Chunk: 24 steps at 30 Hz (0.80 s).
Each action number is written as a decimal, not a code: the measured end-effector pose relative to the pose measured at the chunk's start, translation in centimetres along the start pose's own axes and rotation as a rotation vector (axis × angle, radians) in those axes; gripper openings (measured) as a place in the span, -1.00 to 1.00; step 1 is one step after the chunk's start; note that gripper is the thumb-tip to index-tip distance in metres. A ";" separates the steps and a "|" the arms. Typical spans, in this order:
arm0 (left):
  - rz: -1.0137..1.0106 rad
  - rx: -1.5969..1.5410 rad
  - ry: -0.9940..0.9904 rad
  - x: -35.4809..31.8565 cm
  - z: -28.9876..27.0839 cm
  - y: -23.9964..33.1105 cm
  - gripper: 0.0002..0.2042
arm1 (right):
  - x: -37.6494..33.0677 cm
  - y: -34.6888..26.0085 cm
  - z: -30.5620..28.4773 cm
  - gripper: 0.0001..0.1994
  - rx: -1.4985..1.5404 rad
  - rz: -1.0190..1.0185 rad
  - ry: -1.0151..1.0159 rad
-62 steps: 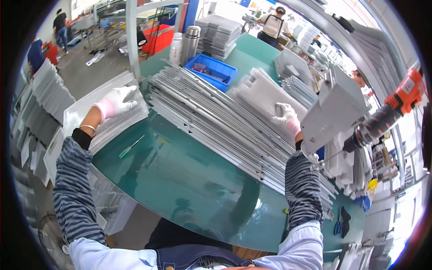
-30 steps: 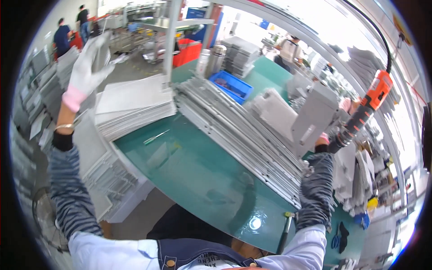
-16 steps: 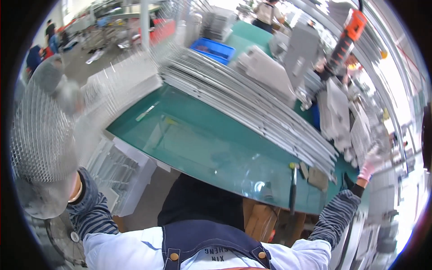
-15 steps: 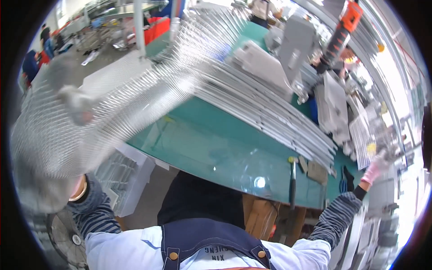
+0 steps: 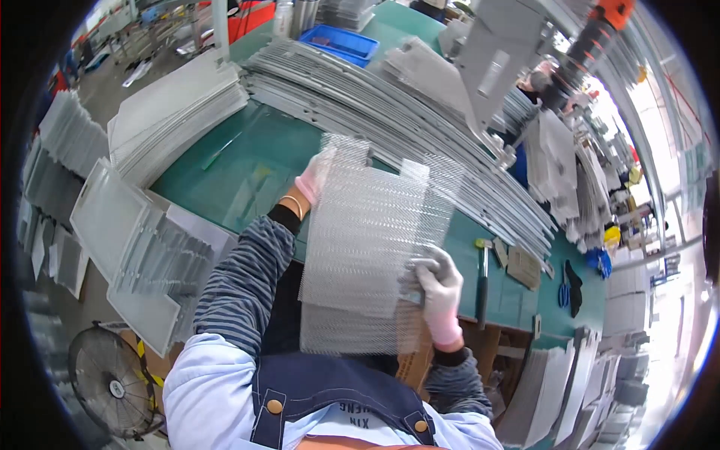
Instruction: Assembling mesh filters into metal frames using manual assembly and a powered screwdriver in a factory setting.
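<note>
Silvery expanded-metal mesh sheets, seemingly two overlapping and slightly out of line, are up in front of my body over the bench's near edge. My left hand, in a pale glove with pink at the wrist, is closed on their upper left edge; its fingers are partly hidden behind the mesh. Gloved in white and pink, my right hand grips the lower right edge, thumb in front. A light rectangular tab shows at the top of the sheets.
Long metal strips lie stacked across the green bench. A hammer and blue-handled pliers rest at right. Mesh panels are piled at left, above a floor fan. A blue tray sits at the back.
The mesh has come from far left to in front of my body. My left hand moved right with it; my right hand came in from far right and now grips it too.
</note>
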State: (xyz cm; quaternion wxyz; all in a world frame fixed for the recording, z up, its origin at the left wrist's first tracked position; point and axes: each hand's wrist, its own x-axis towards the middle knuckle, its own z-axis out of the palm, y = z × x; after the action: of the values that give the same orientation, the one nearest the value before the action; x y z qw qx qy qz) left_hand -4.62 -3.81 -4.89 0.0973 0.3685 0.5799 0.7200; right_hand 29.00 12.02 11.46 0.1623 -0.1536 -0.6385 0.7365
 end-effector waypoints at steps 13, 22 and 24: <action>-0.320 -1.119 -0.135 2.3 5.1 7.9 -0.39 | 4.7 7.3 -1.9 -0.55 0.058 0.160 0.163; -0.277 -0.808 -0.107 2.5 6.4 8.9 -0.58 | 5.0 6.5 -3.1 -0.54 -0.072 0.096 0.125; -0.076 -0.203 -0.111 2.1 8.2 9.6 -0.58 | 4.3 4.1 -2.8 -0.57 -0.058 0.228 0.163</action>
State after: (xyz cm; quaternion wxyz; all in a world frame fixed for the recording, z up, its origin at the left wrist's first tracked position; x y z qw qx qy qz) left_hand 1.89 0.71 5.14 0.1933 0.3736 0.5115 0.7493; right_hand 26.16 15.89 6.90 0.1245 -0.2893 -0.6224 0.7165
